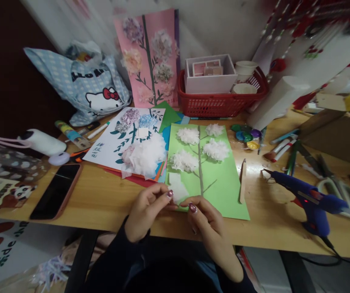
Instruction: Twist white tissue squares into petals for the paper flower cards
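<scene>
My left hand (pixel 148 209) is closed in a pinch at the near edge of the light green sheet (pixel 223 195). A thin piece of white tissue paper (pixel 178 190) shows at its fingertips. Just to the right, my right hand (pixel 207 219) has thumb and forefinger pinched together; what lies between them is too small to make out. On the green sheet are several ruffled white paper flowers (pixel 184 160) around a grey-green painted stem (pixel 201 171). A wooden stick (pixel 242 183) rests on its right edge. Loose white tissue (pixel 147 156) is heaped on the left over a white flower picture (pixel 106 140).
A blue glue gun (pixel 309 195) with a lit red light lies at right, near scissors (pixel 345 191). Paint pots (pixel 243 136) and a red basket (pixel 220 103) stand behind. A phone (pixel 55 191) lies at left; a pink flower picture (pixel 150 57) leans at the back.
</scene>
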The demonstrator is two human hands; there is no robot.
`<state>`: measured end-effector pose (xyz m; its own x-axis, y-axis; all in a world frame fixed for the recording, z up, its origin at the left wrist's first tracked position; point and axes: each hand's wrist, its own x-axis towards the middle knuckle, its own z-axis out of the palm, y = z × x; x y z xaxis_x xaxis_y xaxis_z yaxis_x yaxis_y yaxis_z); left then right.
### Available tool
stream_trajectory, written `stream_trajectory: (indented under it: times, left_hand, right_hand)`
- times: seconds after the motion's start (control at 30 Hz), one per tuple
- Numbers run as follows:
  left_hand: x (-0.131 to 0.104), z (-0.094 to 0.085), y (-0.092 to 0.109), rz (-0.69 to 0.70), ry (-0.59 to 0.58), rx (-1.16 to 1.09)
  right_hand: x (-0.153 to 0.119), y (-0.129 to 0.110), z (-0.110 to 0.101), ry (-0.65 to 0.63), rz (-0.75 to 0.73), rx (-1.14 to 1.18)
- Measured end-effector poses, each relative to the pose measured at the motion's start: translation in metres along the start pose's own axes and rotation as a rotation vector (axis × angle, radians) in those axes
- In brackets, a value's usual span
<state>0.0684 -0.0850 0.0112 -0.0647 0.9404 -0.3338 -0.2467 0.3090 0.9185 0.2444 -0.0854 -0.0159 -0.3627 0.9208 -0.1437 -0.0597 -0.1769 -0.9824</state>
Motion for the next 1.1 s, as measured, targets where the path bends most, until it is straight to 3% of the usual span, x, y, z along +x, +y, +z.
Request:
stream_trajectory:
  times: [0.13,0.27,0.4,0.43,0.47,0.53,0.6,0.73,0.83,0.93,1.03,1.1]
  left_hand:
    - [0.016,-0.029,0.018,0.260,0.360,0.315]
    - [0.031,-0.052,0.028,0.519,0.558,0.874]
    - [0.030,-0.048,0.027,0.716,0.891,1.231]
    - [0.028,-0.043,0.025,0.748,0.916,1.257]
    - [0.026,-0.036,0.022,0.771,0.883,1.268]
    - [0.023,-0.020,0.015,0.778,0.708,1.281]
    - [0.023,-0.003,0.007,0.704,0.533,1.342]
    - [0.027,0.020,0.000,0.487,0.456,1.524]
    - [0.029,0.024,0.000,0.410,0.398,1.544]
    - [0.028,0.020,0.002,0.443,0.368,1.453]
    - [0.024,0.014,0.005,0.508,0.324,1.229]
    - [0.021,0.010,0.008,0.465,0.228,0.962]
  right_hand:
    - [-0.001,0.002,0.000,0.016,-0.005,-0.001]
    - [0.000,0.001,-0.001,-0.007,-0.025,-0.106]
    - [0.000,0.002,-0.002,-0.001,-0.027,-0.122]
    - [0.000,0.002,-0.002,0.005,-0.027,-0.112]
    - [0.000,0.003,-0.002,0.009,-0.028,-0.099]
    - [0.000,0.003,-0.002,0.015,-0.032,-0.071]
    - [-0.001,0.004,-0.002,0.026,-0.036,-0.050]
    - [-0.001,0.005,-0.002,0.051,-0.057,-0.034]
    - [-0.002,0.006,-0.003,0.057,-0.062,-0.047]
    - [-0.002,0.005,-0.002,0.048,-0.061,-0.053]
    - [-0.002,0.004,0.000,0.080,-0.051,-0.011]
    - [-0.002,0.003,0.002,0.145,-0.034,0.045]
